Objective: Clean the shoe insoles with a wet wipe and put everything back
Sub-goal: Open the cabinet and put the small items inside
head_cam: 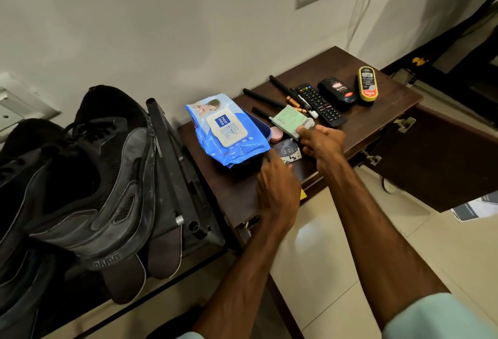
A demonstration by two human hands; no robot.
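On the dark worktop [336, 66], the wet wipe pack [227, 128] lies just ahead of the left hand [277, 190], whose outstretched fingers reach its corner, grip undeterminable, while the right hand [323, 142] pinches a green box [289, 120]; advisable to set that aside, steady the pack, then lift its flap.

Blue wipes pack [229, 131]; black shoes [102, 177] (dusty)

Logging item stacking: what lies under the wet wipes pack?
A blue container, only its right rim showing. The wet wipes pack covers the rest, so its contents are hidden.
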